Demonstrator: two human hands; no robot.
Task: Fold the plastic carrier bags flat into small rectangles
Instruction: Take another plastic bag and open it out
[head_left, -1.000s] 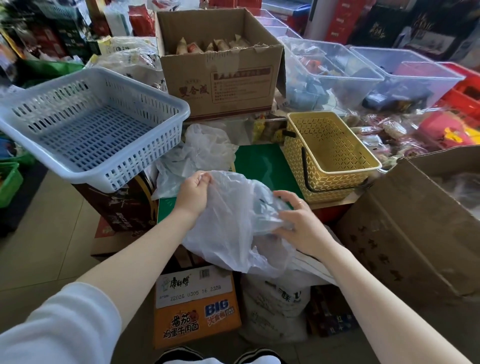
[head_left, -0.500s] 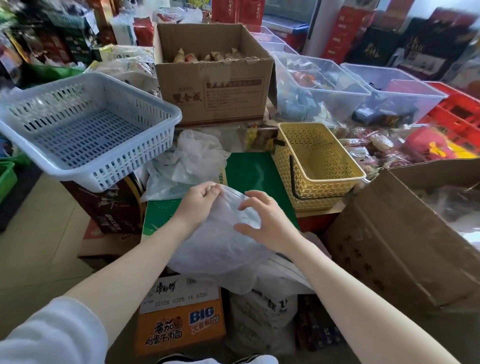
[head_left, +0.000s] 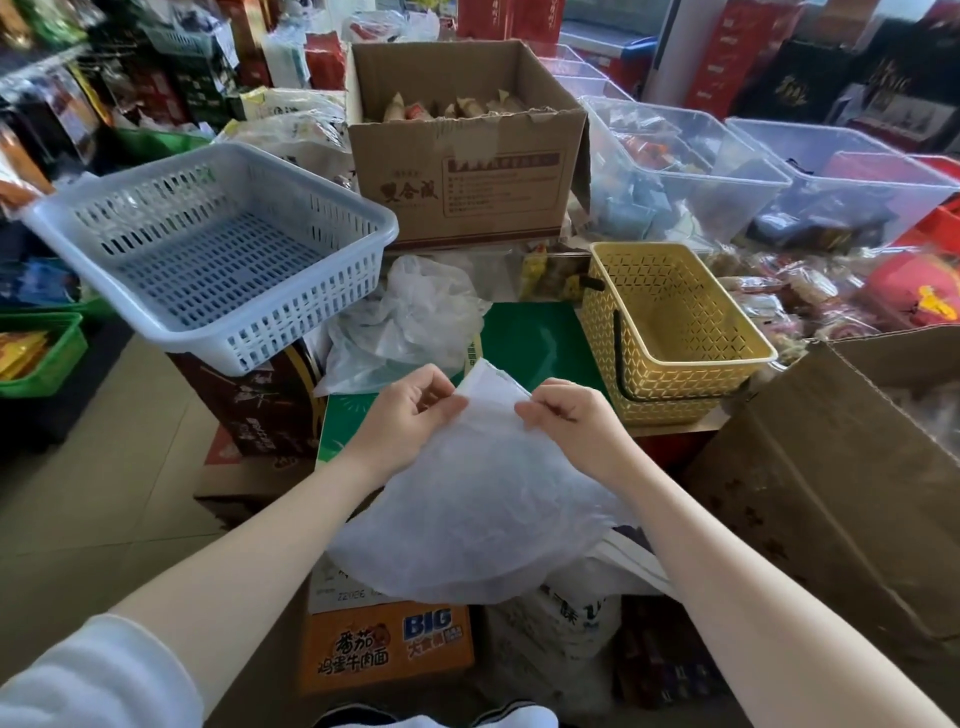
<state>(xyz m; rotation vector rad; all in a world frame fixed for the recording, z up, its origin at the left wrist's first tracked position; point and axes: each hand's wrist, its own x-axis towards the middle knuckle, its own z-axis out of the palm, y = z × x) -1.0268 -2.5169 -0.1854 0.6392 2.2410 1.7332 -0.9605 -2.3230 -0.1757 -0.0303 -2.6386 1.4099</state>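
We hold a translucent white plastic carrier bag (head_left: 467, 499) up in front of us, over the near edge of a green board (head_left: 524, 338) that lies between the baskets. Our left hand (head_left: 410, 415) pinches the bag's upper edge between thumb and curled fingers, and our right hand (head_left: 566, 421) pinches the same edge just beside it — the two hands sit close together at the top, with a small flap of bag rising between them. From that edge the bag hangs down and spreads wide, its rounded lower part draping in front of an orange noodle carton (head_left: 384, 649) and a white printed sack (head_left: 566, 618) on the floor. A second bag, the crumpled carrier bag (head_left: 410, 322), lies loose at the far left of the green board, apart from our hands. Left of it a pale blue slotted basket (head_left: 208, 249) sits tilted on a dark box (head_left: 254, 405); to the right a yellow lattice basket (head_left: 670, 332) with a dark handle stands upright on the board's edge. Behind them is an open cardboard box (head_left: 467, 150) with wrapped goods inside — clear plastic bins (head_left: 691, 161) stand further right. A large brown cardboard carton (head_left: 831, 478) fills the near right, and a white sleeve (head_left: 88, 675) covers our left upper arm.
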